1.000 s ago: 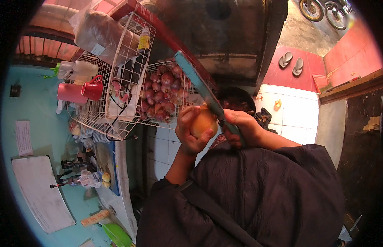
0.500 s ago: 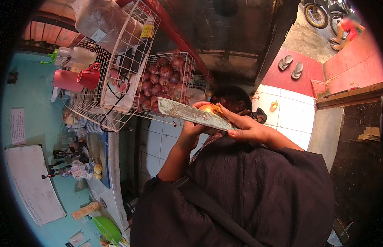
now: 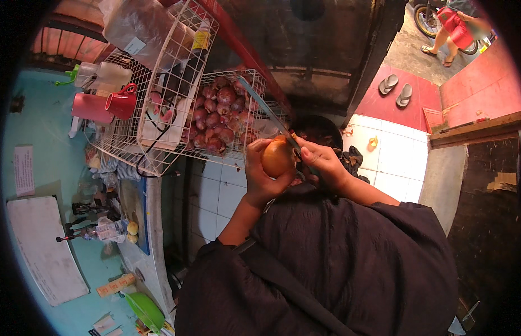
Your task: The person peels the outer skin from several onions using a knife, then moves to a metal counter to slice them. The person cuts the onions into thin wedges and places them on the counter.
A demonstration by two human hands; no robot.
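A round onion with golden-brown skin [image 3: 276, 159] is clasped in my left hand [image 3: 259, 178], its fingers wrapped around the left side. My right hand [image 3: 326, 164] grips a long knife [image 3: 266, 109], whose handle is hidden in the fingers. The blade points up and to the left, seen nearly edge-on, and its lower part lies against the onion's right side. Bits of loose skin show where blade and onion meet. Both hands are held close together in front of my dark clothing.
Beyond my hands, a white wire basket [image 3: 257, 84] holds many red onions [image 3: 218, 115]. A dark round container [image 3: 313, 130] stands behind my right hand. Peel [image 3: 373, 143] lies on the white tiled floor [image 3: 392, 162]. Grey sandals [image 3: 404, 95] and a person [image 3: 459, 33] are farther off at right.
The knife has turned from flat across the onion to edge-on, pointing farther up. The onion now shows more fully in my left hand. The distant person has moved.
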